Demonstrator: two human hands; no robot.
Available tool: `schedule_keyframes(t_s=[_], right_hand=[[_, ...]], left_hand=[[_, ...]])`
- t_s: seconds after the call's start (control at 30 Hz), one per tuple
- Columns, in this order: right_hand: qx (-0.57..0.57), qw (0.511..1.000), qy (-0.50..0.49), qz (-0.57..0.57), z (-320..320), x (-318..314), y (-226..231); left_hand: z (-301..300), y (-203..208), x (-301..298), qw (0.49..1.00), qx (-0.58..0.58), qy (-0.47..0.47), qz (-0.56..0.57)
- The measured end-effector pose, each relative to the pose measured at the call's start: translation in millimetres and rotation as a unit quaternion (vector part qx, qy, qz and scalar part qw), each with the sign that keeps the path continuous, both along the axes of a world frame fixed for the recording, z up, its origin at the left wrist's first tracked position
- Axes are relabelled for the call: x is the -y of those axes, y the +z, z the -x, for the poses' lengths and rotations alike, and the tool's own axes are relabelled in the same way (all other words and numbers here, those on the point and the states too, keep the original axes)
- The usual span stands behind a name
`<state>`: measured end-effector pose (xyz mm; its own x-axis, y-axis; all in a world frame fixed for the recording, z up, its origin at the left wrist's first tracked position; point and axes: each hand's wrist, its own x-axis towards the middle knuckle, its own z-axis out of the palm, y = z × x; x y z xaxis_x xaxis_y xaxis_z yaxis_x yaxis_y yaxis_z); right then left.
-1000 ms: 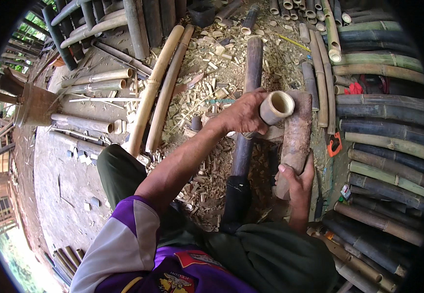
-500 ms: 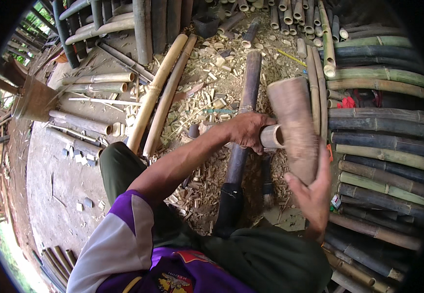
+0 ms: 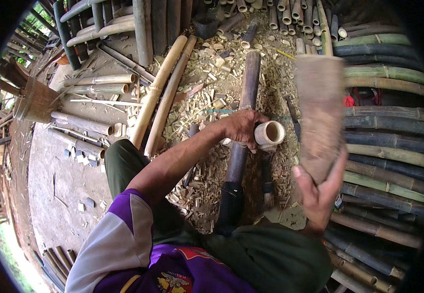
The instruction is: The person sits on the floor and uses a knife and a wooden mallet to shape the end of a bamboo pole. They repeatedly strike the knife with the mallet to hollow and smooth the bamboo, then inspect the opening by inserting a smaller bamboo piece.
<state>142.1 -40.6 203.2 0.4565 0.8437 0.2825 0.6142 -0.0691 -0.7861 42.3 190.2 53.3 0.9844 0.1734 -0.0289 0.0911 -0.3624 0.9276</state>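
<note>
Right hand (image 3: 318, 199) of mine grips a wooden block (image 3: 321, 110), right of the bamboo tube (image 3: 262, 135) my left hand (image 3: 243, 128) clasps.

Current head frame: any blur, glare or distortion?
Head view: wooden block motion-blurred, its top edge smeared; left hand and bamboo tube comparatively crisp. Head view: bright area at lower left blown out. Head view: black fisheye border at the corners; bamboo poles at right look bowed, probably partly lens distortion.
</note>
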Motion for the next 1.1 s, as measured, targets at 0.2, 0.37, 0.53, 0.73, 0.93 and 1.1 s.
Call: schedule_keyframes(t_s=[0.2,0.37,0.53,0.73,0.93,1.1], right_hand=[[0.030,0.981,0.033,0.189,-2,-17,-43],[-0.155,0.984,0.086,0.023,-39,-17,-75],[-0.338,0.938,-0.071,0.000,-95,-17,-175],[0.043,0.943,-0.173,0.282,-160,-12,-277],[0.143,0.921,-0.144,0.333,-177,-8,-324],[0.164,0.920,-0.160,0.318,-174,4,-343]], left_hand=[[4,-19,1,0.998,0.065,-0.018,0.009],[0,11,50,0.953,0.250,0.166,0.037],[-1,-7,99,0.923,0.181,0.333,0.061],[1,5,92,0.926,0.149,0.321,0.133],[10,12,106,0.937,0.120,0.308,0.113],[-5,5,80,0.906,0.146,0.349,0.189]])
